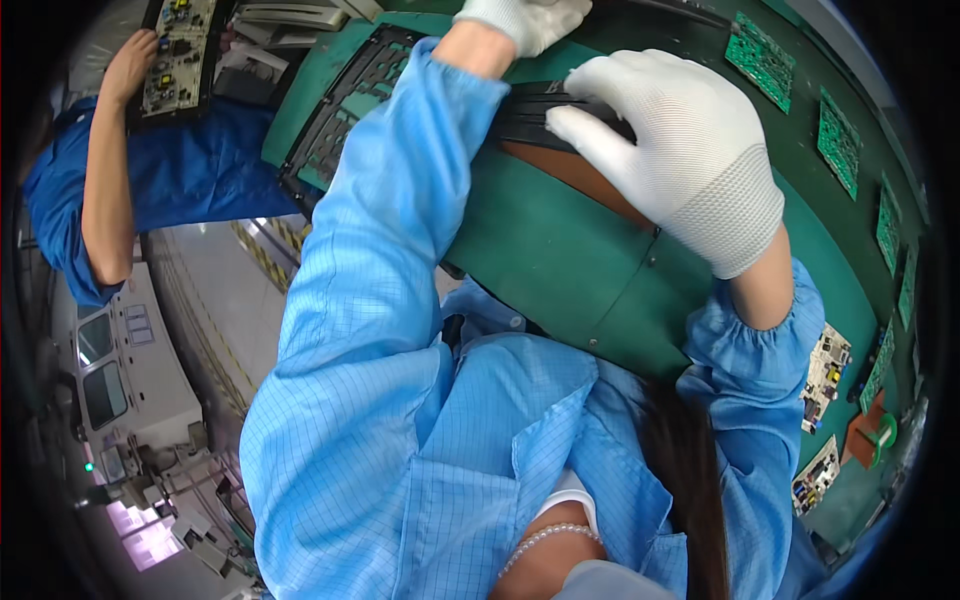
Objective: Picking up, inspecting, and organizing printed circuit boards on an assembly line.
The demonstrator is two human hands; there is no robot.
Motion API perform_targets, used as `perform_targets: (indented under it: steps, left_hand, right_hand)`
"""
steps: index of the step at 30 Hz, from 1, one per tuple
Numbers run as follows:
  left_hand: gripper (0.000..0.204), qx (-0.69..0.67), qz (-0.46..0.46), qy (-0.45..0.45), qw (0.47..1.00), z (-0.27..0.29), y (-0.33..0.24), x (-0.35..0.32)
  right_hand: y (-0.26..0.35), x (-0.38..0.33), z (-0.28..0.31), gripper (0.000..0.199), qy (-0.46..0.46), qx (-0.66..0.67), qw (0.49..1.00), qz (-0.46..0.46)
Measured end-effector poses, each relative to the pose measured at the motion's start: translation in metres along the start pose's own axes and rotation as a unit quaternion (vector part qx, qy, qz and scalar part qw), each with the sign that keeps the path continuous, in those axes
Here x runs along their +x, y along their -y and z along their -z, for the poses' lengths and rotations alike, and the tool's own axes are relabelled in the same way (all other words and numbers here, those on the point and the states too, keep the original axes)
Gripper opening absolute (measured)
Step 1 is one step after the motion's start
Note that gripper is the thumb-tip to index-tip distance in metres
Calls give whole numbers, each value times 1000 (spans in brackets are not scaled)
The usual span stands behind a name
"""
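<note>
On the green bench (560, 260), my right hand (680, 150) lay spread, steadying the black tray (540, 110); left hand (525, 20) mostly cropped, grip unclear.

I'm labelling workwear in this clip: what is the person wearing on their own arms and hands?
Both hands wear white knitted gloves with a ribbed, mesh-like cuff: the right hand shows it fully, the left hand is partly cut off at the top edge. Both arms are in light blue sleeves with a fine grid pattern and gathered elastic cuffs, leaving a bare gap at each wrist.
</note>
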State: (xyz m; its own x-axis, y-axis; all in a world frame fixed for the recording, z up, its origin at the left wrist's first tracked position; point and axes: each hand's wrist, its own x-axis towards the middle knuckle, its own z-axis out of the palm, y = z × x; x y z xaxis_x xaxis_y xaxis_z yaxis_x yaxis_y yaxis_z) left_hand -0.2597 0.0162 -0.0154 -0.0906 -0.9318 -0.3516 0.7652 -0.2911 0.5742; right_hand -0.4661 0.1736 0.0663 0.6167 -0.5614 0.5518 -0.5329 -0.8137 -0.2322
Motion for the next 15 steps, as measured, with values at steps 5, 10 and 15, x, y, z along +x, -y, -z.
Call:
perform_targets:
  steps: [5, 10, 15]
  left_hand:
    - [56, 112, -89, 32, 989, 55, -18, -122]
    - [44, -97, -68, 81, 990, 108, -44, -220]
    - [46, -82, -255, -72, 961, 154, -36, -219]
  right_hand:
    - [3, -2, 4, 22, 17, -7, 1000, -3]
    - [6, -2, 4, 22, 14, -21, 1000, 6]
    - [2, -3, 3, 23, 21, -24, 999, 0]
